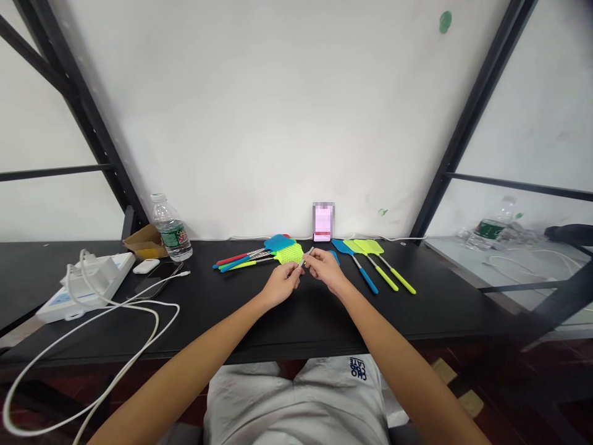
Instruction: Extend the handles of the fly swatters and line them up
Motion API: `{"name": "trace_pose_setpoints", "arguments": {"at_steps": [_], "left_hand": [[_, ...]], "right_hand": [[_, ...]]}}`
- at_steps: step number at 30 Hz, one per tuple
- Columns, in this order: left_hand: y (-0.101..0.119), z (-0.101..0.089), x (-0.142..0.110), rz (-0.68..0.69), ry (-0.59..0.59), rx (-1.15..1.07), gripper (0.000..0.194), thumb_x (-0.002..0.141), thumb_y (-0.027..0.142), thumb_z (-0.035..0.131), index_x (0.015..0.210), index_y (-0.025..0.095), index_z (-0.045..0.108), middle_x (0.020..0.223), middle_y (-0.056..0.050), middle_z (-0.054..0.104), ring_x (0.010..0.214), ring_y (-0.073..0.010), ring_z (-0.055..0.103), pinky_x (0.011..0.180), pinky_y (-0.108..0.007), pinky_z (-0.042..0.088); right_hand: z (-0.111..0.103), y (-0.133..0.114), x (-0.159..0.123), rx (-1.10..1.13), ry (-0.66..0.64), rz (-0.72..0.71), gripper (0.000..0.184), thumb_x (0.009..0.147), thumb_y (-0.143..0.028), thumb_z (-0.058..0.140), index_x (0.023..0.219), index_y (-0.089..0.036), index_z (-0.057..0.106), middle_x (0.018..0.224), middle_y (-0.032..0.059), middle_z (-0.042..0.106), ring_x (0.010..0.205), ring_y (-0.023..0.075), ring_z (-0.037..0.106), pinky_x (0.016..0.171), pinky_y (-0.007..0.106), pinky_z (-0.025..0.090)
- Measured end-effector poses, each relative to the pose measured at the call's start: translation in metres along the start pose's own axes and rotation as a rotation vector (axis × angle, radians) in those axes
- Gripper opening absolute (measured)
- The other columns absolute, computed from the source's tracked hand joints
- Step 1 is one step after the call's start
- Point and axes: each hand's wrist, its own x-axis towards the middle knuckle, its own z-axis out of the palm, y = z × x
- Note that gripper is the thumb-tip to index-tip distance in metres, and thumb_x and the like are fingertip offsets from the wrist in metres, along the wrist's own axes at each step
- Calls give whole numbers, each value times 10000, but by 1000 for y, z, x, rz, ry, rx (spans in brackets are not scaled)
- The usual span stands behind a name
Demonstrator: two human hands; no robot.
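Note:
Over the middle of the black table, my left hand (282, 283) and my right hand (325, 267) meet, fingers pinched on a thin silver metal rod (302, 262) held at a slant. The rod resembles the shafts of the fly swatters around it. Just left of my hands lies an overlapping pile of fly swatters (280, 242) with blue, green and red parts. Right of them, a blue-handled swatter (369, 281) and two yellow-green swatters (386, 278) lie side by side. A bit of blue (334, 256) shows behind my right hand, mostly hidden.
A phone (323, 222) leans upright against the wall. To the left are a water bottle (172, 228), a cardboard box (146, 241), a white earbud case (146, 266), a dark phone (162, 272) and a power strip (88, 290). A looped white cable (155, 327) hangs over the table's front edge.

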Motion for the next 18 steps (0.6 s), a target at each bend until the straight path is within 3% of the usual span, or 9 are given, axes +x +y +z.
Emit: {"name": "trace_pose_setpoints", "arguments": {"at_steps": [6, 18], "left_hand": [[0, 2, 1, -34, -57, -64, 388, 901, 516, 409, 869, 156, 549, 546, 52, 448, 422, -58, 362, 426, -185, 277], [9, 2, -1, -205, -220, -432, 378, 879, 584, 435, 824, 211, 418, 502, 123, 250, 322, -35, 158, 330, -171, 128]], "right_hand": [[-1, -8, 0, 170, 36, 64, 382, 637, -426, 753, 601, -184, 459, 535, -33, 511, 381, 49, 364, 354, 195, 189], [-6, -10, 6, 171, 45, 53, 384, 638, -426, 759, 599, -182, 465, 505, -36, 497, 359, 40, 345, 351, 189, 177]]}}
